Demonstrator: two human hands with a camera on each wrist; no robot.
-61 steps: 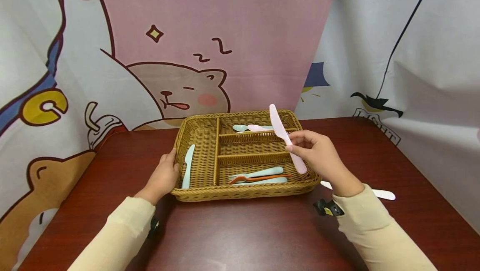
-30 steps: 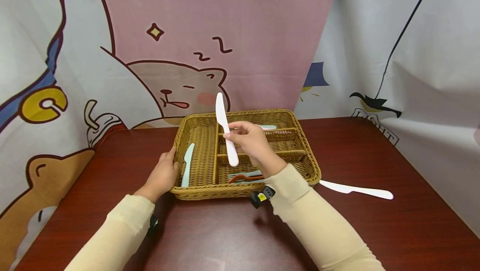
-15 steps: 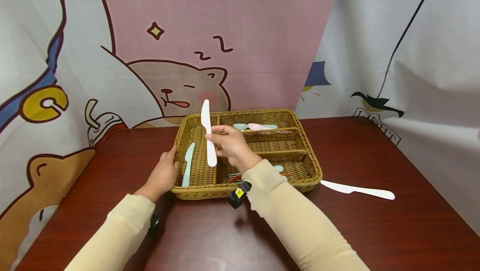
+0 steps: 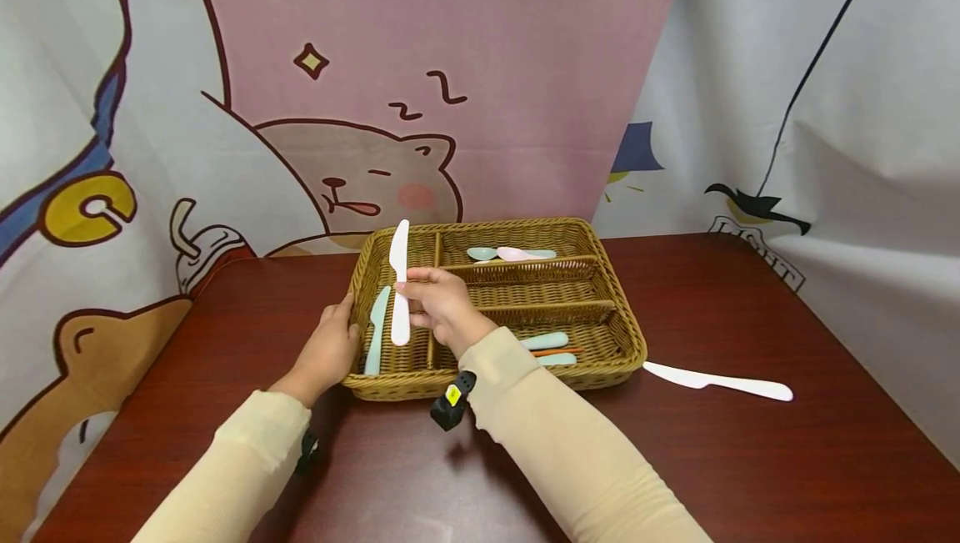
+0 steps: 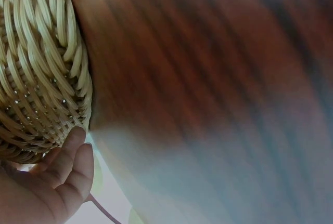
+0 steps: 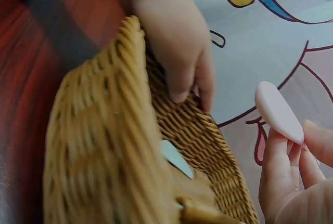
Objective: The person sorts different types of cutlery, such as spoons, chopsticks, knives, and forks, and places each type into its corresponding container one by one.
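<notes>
My right hand [image 4: 442, 308] pinches a pale pink plastic knife [image 4: 401, 322], its blade pointing up and away, over the long left compartment of a wicker cutlery tray [image 4: 495, 380]. In the right wrist view the knife [image 6: 278, 109] stands out between thumb and fingers. Below it, a mint knife [image 4: 377, 334] lies in that compartment. My left hand [image 4: 322, 355] grips the tray's left rim, and the left wrist view shows its fingers [image 5: 78, 169] against the outer weave. A white knife [image 4: 720, 382] lies on the table, by the tray's right front corner.
A mint spoon [image 4: 480, 253] and a pink spoon [image 4: 514, 253] lie in the back compartment. Mint handles [image 4: 551, 340] and an orange handle [image 4: 557, 351] show in the front one, partly behind my right arm. A printed curtain [image 4: 525, 109] hangs behind the dark red table [image 4: 750, 309].
My right hand has carried the pink knife from the tray's right side leftward to the left compartment, lowering slightly in the last half second. My left hand stays on the rim.
</notes>
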